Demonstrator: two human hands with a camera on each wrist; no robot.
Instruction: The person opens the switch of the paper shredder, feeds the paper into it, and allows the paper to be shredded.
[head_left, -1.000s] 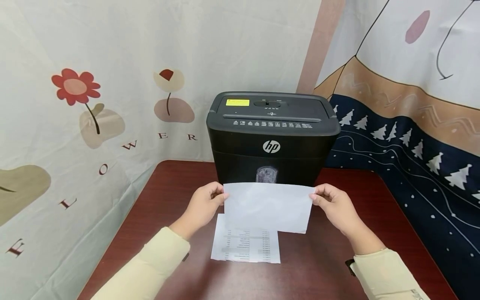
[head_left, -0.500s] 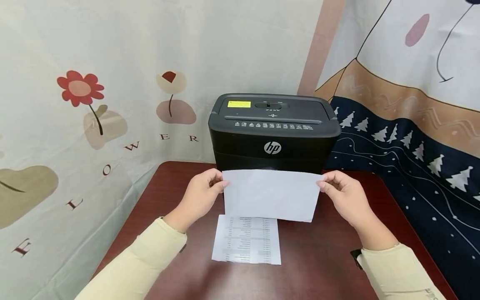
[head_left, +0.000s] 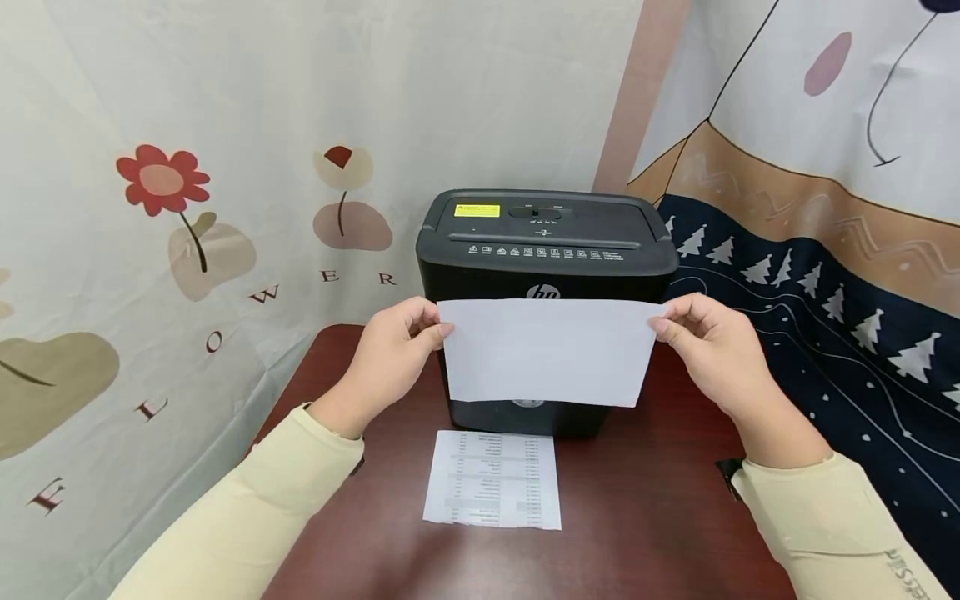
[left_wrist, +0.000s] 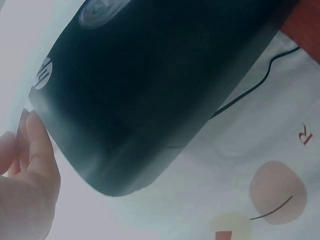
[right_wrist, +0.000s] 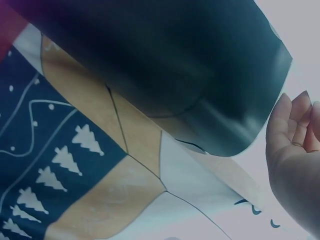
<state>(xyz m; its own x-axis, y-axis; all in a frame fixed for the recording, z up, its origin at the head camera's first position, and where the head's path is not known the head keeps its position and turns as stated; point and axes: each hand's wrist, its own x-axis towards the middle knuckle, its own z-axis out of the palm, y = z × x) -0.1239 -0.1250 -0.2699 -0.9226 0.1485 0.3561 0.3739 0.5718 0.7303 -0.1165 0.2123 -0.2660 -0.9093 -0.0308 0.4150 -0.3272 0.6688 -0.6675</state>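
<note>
A blank white sheet of paper (head_left: 549, 354) hangs in the air before the front of a black HP paper shredder (head_left: 551, 229). My left hand (head_left: 390, 354) pinches its upper left corner between thumb and fingers. At the upper right corner, my right hand (head_left: 716, 354) pinches it likewise. The sheet covers much of the shredder's front and part of the logo. In the left wrist view the left hand (left_wrist: 32, 170) is beside the shredder's body (left_wrist: 135, 100); the right wrist view shows the right hand (right_wrist: 295, 155) close to its other side.
A printed sheet (head_left: 492, 481) lies on the dark red table (head_left: 645, 517) in front of the shredder. A thin black cord (left_wrist: 250, 91) runs behind the machine. Printed cloth hangings (head_left: 247, 100) stand behind and on the right.
Both hands have raised the blank sheet and carried it toward the shredder, from low by its base to level with the logo. The printed sheet on the table has stayed put.
</note>
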